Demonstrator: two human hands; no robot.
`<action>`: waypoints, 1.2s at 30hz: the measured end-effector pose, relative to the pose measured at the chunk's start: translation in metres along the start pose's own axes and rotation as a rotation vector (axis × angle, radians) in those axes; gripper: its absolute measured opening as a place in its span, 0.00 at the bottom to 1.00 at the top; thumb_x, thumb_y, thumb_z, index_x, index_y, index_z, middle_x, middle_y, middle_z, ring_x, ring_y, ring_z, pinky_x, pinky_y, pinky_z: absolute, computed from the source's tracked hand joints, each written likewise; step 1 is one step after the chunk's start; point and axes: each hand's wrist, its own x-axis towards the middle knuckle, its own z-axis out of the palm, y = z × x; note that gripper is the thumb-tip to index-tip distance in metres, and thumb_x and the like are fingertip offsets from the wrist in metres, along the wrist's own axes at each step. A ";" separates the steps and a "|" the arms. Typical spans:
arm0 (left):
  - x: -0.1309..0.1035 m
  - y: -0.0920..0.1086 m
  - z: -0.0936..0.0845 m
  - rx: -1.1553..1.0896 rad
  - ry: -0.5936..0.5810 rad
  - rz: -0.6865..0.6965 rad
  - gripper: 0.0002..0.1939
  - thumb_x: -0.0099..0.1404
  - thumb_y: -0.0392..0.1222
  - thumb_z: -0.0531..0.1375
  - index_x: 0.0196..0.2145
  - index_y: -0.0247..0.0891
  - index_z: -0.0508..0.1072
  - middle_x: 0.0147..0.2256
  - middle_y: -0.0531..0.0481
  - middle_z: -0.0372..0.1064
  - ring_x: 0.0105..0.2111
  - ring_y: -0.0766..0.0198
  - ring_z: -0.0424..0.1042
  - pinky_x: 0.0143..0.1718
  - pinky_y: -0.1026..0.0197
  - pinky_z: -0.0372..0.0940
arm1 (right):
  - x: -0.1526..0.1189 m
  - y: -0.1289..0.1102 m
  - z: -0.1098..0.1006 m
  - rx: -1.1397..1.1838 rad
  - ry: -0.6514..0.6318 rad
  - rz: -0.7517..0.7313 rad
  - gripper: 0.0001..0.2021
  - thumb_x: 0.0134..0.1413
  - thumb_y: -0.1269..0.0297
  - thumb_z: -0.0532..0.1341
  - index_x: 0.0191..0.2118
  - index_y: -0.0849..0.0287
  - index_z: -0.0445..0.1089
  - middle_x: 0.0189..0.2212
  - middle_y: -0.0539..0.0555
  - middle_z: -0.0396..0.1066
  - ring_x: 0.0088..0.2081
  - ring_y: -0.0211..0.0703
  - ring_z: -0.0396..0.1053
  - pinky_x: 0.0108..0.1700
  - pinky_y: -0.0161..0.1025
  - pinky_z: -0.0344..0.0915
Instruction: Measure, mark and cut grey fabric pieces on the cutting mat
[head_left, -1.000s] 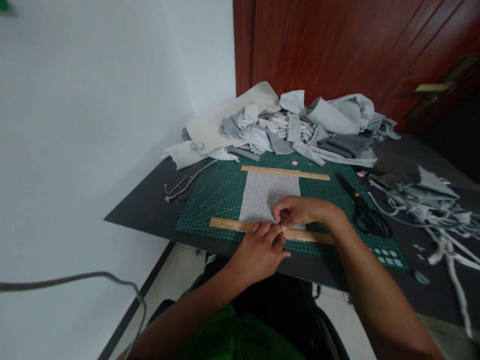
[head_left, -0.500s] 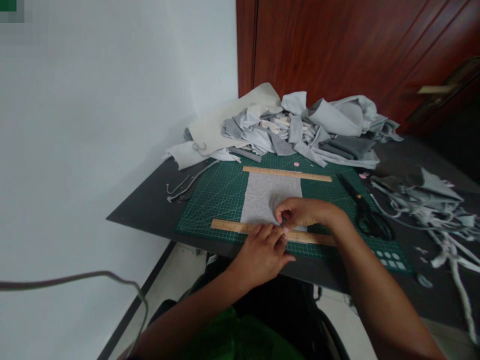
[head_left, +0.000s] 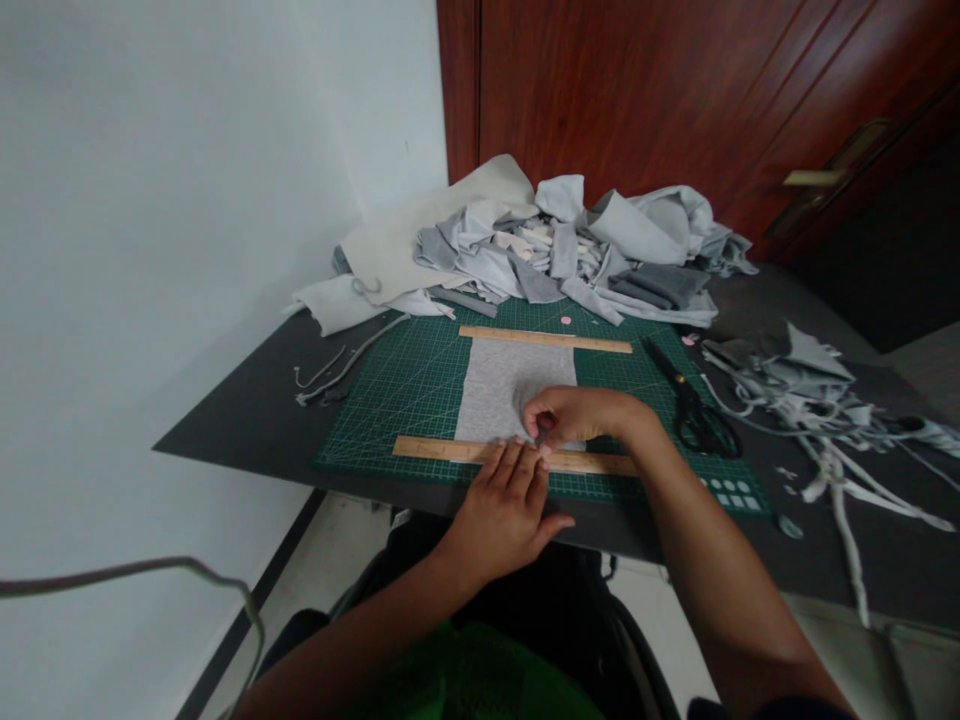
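My left grip [head_left: 501, 510] lies flat, palm down, fingers side by side with their tips on the near ruler [head_left: 427, 447], thumb held apart towards the desk's near edge. My right grip [head_left: 576, 412] is curled, thumb and finger drawn close together at the ruler's far side; whether they are clamped on something small, I cannot tell. Beneath them spreads the grey cloth [head_left: 499, 380], soft, heathered, flat and roughly rectangular, with its near edge along the near ruler and a second straight, wooden-looking strip, the far ruler [head_left: 546, 340], across its far edge. All this rests on a green gridded cutting mat [head_left: 405, 390] by the desk's [head_left: 232, 410] near edge. The widest room for moving is left of the cloth, out to the mat's left edge; on the right the span is narrower, bounded by black scissors [head_left: 694, 415]. Thin pale cords [head_left: 356, 358] lie across the mat's left edge. A crumpled heap of fabric [head_left: 517, 240] crowds the desk's far edge, and tangled scraps [head_left: 802, 380] lie towards its right.
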 end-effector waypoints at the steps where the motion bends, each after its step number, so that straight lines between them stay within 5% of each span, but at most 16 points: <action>1: 0.000 0.000 0.000 -0.001 0.003 0.004 0.33 0.73 0.63 0.54 0.54 0.27 0.75 0.58 0.31 0.72 0.61 0.41 0.69 0.64 0.40 0.62 | 0.000 0.000 0.000 -0.002 0.002 -0.005 0.10 0.44 0.67 0.70 0.35 0.60 0.74 0.26 0.44 0.61 0.29 0.36 0.60 0.30 0.32 0.55; 36: -0.002 0.001 0.001 -0.018 -0.039 0.014 0.32 0.71 0.63 0.56 0.53 0.28 0.76 0.58 0.30 0.71 0.62 0.40 0.67 0.65 0.40 0.59 | -0.001 0.001 0.001 -0.024 0.001 -0.002 0.11 0.44 0.66 0.70 0.36 0.60 0.74 0.27 0.45 0.62 0.29 0.36 0.61 0.30 0.32 0.55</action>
